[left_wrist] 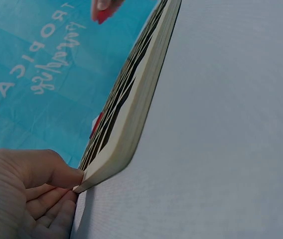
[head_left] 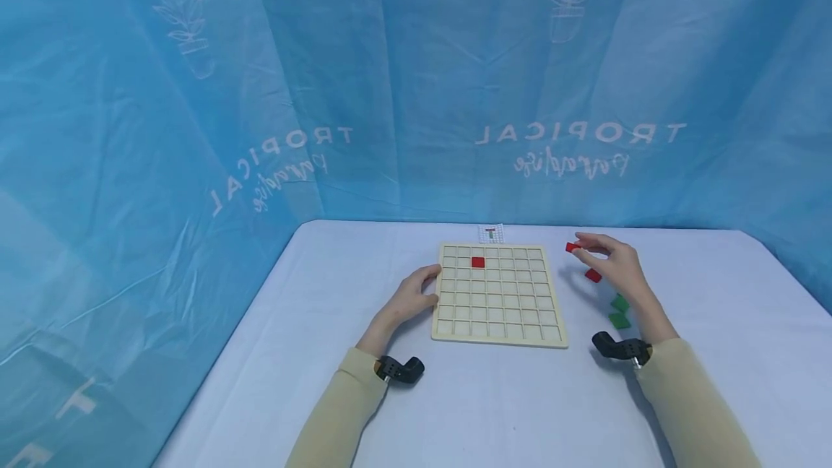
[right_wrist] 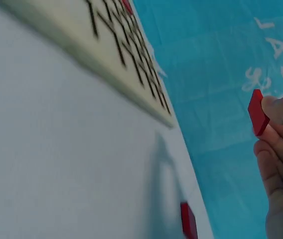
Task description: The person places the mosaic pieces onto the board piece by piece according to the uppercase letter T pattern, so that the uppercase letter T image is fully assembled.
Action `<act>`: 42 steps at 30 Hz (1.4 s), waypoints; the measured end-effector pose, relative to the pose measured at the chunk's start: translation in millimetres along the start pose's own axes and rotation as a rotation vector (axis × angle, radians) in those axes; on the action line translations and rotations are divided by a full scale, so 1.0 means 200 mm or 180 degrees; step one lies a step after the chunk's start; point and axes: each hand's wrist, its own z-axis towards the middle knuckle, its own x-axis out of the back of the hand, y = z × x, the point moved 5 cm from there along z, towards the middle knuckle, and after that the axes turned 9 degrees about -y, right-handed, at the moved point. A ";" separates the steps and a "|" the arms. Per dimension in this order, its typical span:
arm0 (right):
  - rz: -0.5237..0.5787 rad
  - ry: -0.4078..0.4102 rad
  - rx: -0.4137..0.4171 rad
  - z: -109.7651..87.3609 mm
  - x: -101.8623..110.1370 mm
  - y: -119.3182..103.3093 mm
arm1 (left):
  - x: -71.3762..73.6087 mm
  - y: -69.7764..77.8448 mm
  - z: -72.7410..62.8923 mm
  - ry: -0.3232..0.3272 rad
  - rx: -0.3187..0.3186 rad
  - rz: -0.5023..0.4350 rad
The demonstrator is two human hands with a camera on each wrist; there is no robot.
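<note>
Brighter head view; dimmer, perhaps blurred wrist views.

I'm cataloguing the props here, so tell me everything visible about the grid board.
The grid board is a thin, pale cream, roughly square slab with rounded corners, perhaps wooden. Raised ridges divide it into small square cells. It lies flat on the white-covered table, one red tile in a cell near its far edge. The left hand touches its left edge.

Board (right_wrist: 109, 67) cropped in wrist views
</note>
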 end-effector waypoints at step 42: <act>0.0790 -0.0828 0.0092 0.17 -0.57 -0.39 | 0.00 -0.01 0.00 0.0001 0.0004 -0.0068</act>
